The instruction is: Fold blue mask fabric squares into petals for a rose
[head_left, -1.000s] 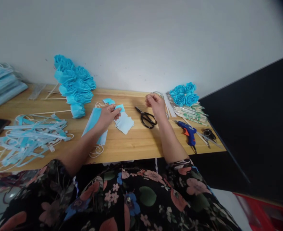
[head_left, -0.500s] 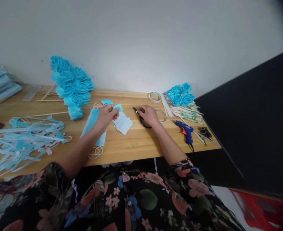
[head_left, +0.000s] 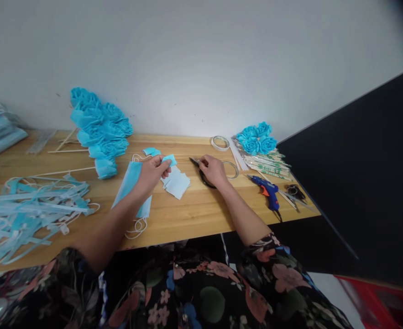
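Left hand: fingertips and thumb of the left hand (head_left: 152, 173) are pinched together on a small light-blue square of thin sheet material (head_left: 169, 160); the piece is held above the near-white pile to its right.
Right hand: the right hand (head_left: 212, 170) rests over the metal scissors with black looped handles (head_left: 206, 181); the dark blades point up and to the left from under the fingers; the fingertips are partly hidden, so I cannot tell whether they are clamped on it.
Cut pieces: the loose pile of pale, square-cornered sheets (head_left: 178, 184) lies between the hands; some small bright-blue scraps (head_left: 151, 151) sit just behind the left hand.
Mask: a flat, blue pleated mask with white ear loops (head_left: 129, 180) lies partly beneath the left hand and wrist.
Left side: a tangle of blue and white strips with cords (head_left: 33, 210) lies on the pale wooden worktop (head_left: 187, 217); behind it stands a tall cluster of ruffled blue flowers (head_left: 100, 125).
Right side: a round white roll of tape (head_left: 220, 143) lies beyond the right hand; a blue glue gun with an orange trigger (head_left: 272, 194) lies farther right; a smaller group of blue rosettes (head_left: 258, 138) rests on green-and-white wrapped sticks (head_left: 270, 163).
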Action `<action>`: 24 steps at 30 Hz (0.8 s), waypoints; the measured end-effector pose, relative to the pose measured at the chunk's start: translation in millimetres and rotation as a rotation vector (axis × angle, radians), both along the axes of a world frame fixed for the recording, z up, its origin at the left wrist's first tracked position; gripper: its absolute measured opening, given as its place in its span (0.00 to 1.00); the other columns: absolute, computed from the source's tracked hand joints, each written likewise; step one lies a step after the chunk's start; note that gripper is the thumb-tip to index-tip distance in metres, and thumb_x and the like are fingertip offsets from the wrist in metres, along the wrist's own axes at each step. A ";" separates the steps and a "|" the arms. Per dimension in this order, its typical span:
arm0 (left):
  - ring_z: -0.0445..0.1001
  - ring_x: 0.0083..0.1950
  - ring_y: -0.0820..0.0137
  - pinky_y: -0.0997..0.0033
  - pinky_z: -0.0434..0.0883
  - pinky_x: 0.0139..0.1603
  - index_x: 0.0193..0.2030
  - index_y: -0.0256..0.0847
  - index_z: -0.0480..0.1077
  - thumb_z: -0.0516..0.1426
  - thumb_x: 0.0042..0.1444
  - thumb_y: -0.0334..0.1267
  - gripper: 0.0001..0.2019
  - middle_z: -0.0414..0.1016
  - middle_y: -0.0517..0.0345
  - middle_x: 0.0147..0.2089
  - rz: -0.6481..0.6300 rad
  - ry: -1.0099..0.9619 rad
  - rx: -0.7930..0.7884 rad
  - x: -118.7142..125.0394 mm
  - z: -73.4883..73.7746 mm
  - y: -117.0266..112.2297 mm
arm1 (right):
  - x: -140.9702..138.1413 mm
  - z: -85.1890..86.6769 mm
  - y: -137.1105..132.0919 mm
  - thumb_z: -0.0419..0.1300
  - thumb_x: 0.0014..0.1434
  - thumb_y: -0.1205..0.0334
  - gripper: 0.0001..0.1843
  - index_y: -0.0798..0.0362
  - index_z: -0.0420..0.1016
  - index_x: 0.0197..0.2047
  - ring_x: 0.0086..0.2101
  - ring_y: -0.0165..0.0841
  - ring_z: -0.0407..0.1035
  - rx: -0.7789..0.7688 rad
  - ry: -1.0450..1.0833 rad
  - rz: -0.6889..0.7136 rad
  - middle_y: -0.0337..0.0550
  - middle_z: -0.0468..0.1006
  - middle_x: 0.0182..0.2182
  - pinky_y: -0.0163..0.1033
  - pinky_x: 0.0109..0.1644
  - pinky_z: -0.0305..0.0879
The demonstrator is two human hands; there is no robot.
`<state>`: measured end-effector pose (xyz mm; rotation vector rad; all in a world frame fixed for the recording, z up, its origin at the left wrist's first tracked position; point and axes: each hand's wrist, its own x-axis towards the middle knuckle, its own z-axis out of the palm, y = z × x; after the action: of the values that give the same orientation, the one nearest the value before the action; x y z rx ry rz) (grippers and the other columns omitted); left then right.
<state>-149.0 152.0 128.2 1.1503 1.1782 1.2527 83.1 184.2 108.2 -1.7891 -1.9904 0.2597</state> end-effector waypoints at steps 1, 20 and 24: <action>0.67 0.22 0.77 0.75 0.64 0.25 0.26 0.39 0.69 0.62 0.52 0.40 0.10 0.73 0.61 0.22 0.002 -0.007 0.003 0.2 -0.3 -0.2 | 1.2 -1.9 1.2 0.59 0.64 0.61 0.07 0.50 0.79 0.38 0.38 0.38 0.75 0.010 0.024 -0.003 0.44 0.84 0.37 0.39 0.41 0.64; 0.66 0.22 0.77 0.74 0.64 0.27 0.25 0.38 0.69 0.63 0.56 0.36 0.11 0.71 0.61 0.21 -0.179 -0.078 -0.099 0.7 1.6 -2.3 | -24.9 36.7 -19.1 0.57 0.69 0.57 0.10 0.48 0.79 0.40 0.36 0.35 0.74 0.570 0.302 0.390 0.43 0.82 0.34 0.44 0.45 0.69; 0.67 0.22 0.77 0.75 0.64 0.27 0.25 0.38 0.68 0.63 0.57 0.35 0.11 0.71 0.61 0.22 -0.206 -0.082 -0.112 1.2 1.1 -3.0 | -36.9 44.7 -16.5 0.58 0.69 0.62 0.09 0.45 0.81 0.43 0.37 0.37 0.73 0.698 0.154 0.564 0.42 0.81 0.35 0.46 0.44 0.68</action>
<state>-147.8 148.9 129.3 1.0975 1.0281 1.0543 46.2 167.7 152.9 -0.7510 -2.0773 -0.1215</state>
